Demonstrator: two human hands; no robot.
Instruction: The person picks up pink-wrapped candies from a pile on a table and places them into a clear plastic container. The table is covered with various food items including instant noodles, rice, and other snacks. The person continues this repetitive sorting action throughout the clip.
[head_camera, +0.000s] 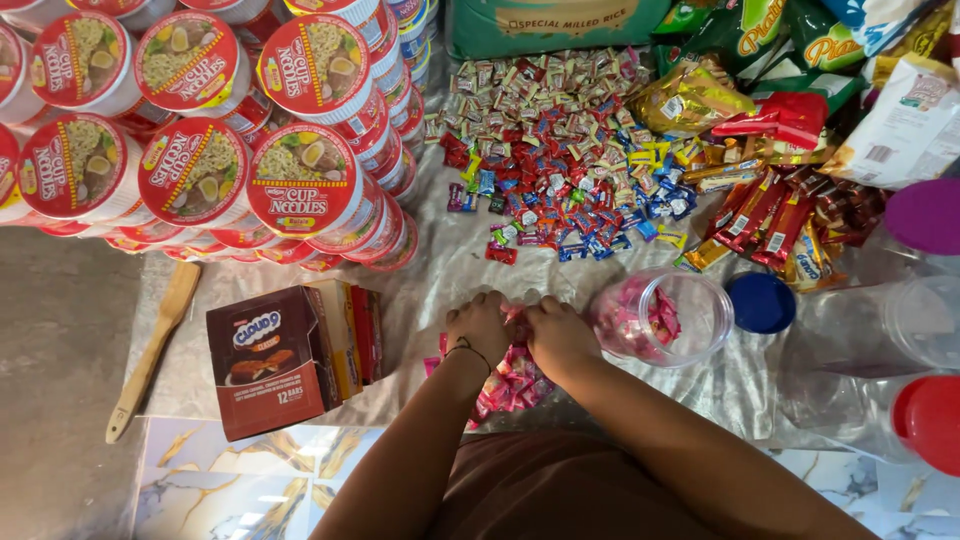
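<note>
We are gathering pink-wrapped candies (510, 385) from the pile under our fingers: left hand (480, 325) and right hand (557, 335) are both clenching wrappers. Judged next: carrying a handful rightward over the rim of the clear jar (662, 315), lying just right of our fingers and already holding some pink candies; its blue lid (760, 302) is lying beyond.

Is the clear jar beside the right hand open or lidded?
Open: the clear jar shows a bare mouth; a blue lid lies beside it.
</note>
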